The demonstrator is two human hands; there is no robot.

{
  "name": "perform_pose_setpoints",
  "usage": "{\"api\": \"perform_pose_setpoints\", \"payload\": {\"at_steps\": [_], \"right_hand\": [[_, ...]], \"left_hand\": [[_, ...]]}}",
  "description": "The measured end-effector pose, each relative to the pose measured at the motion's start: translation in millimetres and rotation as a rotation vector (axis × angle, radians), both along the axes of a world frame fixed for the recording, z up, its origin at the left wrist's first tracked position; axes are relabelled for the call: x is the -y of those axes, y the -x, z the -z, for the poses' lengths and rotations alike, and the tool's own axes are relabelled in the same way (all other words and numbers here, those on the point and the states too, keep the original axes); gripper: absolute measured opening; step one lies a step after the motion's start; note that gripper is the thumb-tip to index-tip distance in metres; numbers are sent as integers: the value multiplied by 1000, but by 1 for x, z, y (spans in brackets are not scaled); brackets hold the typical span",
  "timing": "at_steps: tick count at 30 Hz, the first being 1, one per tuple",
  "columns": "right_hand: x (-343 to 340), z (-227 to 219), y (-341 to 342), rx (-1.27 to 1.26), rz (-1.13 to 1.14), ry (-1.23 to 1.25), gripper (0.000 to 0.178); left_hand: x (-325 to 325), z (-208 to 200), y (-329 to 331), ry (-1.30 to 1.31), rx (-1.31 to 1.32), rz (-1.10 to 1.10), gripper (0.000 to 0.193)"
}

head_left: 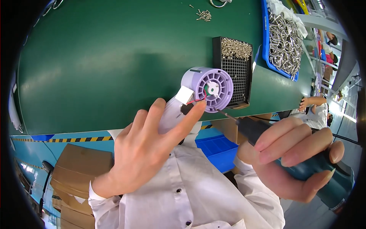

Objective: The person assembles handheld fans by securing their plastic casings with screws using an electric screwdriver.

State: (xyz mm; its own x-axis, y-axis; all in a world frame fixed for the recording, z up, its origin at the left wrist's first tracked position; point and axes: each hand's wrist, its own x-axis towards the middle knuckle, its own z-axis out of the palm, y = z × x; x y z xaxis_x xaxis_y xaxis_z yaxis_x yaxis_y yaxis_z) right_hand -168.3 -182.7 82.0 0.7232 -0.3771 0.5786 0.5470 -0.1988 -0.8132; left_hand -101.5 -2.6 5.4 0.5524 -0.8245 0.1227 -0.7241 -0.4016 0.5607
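Note:
A lavender handheld fan housing point(188, 79) lies at the table's near edge, its round open end showing a slotted ring, a white hub and thin red and black wires. A white square piece point(184, 95) sits at its neck. My left hand point(143, 150) grips the handle, with the index fingertip at the rim beside the wires; the thumb is hidden. In my right hand point(293, 160) is a dark green and black electric screwdriver point(252, 129), fingers wrapped round its body. Its bit point(225, 114) meets the lower rim of the housing.
Behind the housing stands a black screw tray point(240, 82), small screws point(236, 49) heaped at its far end. A blue bin point(265, 45) of metal hooks is at the far right. Loose screws point(204, 15) lie farther back. Cardboard boxes point(82, 164) stand below left; a person's arm point(314, 101) shows at right.

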Motion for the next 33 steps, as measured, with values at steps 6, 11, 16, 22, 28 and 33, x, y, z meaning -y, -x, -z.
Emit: {"api": "perform_pose_setpoints", "payload": {"at_steps": [6, 11, 16, 22, 28, 33], "right_hand": [[-9, 6, -6, -135, 0, 47, 34], [-10, 20, -8, -132, -25, 101, 27], [-14, 24, -10, -96, -12, 79, 25], [-7, 17, -8, -165, -85, 96, 27], [-3, -5, 4, 118, 101, 42, 37], [39, 10, 34, -62, 276, 29, 24]], "left_hand": [[-1, -1, 0, -22, 47, -11, 67], [-2, 2, 0, -18, 46, -17, 71], [-3, 1, 1, -30, 34, -14, 72], [-3, 3, 2, -24, 34, -7, 72], [0, 6, 3, -14, 89, 5, 75], [3, 5, 4, 15, 35, -24, 75]]}}
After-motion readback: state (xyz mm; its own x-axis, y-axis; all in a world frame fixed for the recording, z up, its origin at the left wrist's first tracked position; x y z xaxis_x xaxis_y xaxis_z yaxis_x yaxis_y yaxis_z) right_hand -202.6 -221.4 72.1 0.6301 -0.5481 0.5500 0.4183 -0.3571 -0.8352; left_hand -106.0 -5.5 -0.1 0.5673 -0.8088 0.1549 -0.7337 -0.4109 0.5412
